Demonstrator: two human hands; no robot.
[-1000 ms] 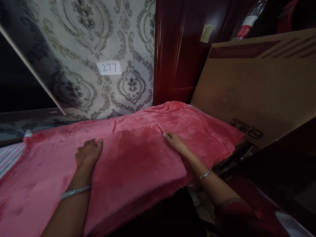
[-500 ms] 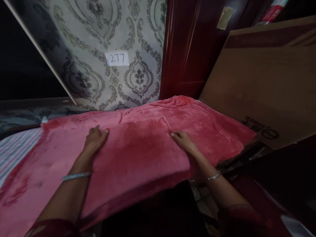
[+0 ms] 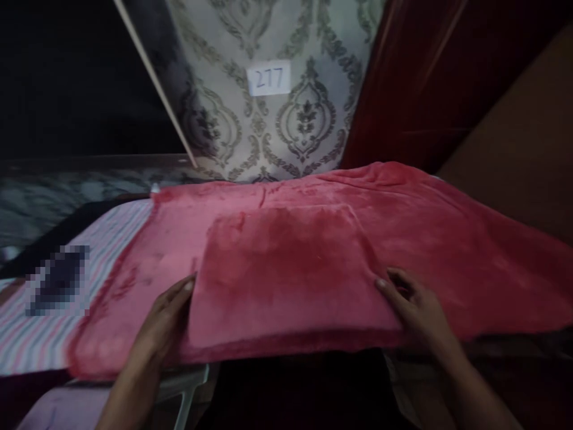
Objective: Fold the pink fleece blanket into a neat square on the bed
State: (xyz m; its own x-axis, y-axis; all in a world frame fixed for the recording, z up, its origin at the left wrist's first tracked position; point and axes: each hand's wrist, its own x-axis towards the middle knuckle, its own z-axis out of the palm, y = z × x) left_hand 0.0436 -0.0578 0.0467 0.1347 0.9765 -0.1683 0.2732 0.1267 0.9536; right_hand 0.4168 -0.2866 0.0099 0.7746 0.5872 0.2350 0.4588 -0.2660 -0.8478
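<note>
A pinkish-red plush blanket (image 3: 447, 257) lies spread out, and a squared folded part (image 3: 286, 280) of it sits in front of me. My left hand (image 3: 172, 304) is at the left edge of this fold, its fingers drawn together on the cloth and partly hidden. At the right edge, my right hand (image 3: 414, 301) has its thumb on top and fingers curled round the fabric. The fold looks fairly flat, with shallow creases, and its front edge hangs close to my body.
Striped cloth (image 3: 116, 239) shows beneath the blanket on the left, with a blurred dark patch on it. Behind are a patterned wall (image 3: 304, 119) with a "277" paper label (image 3: 268, 77), a dark screen (image 3: 80, 83) and a dark red door (image 3: 416, 77). A cardboard box (image 3: 523, 137) stands right.
Both hands have come nearer to me, down the sides of the folded part, and the right one has gone outward. The view has turned left, and the fold's front edge looks straighter.
</note>
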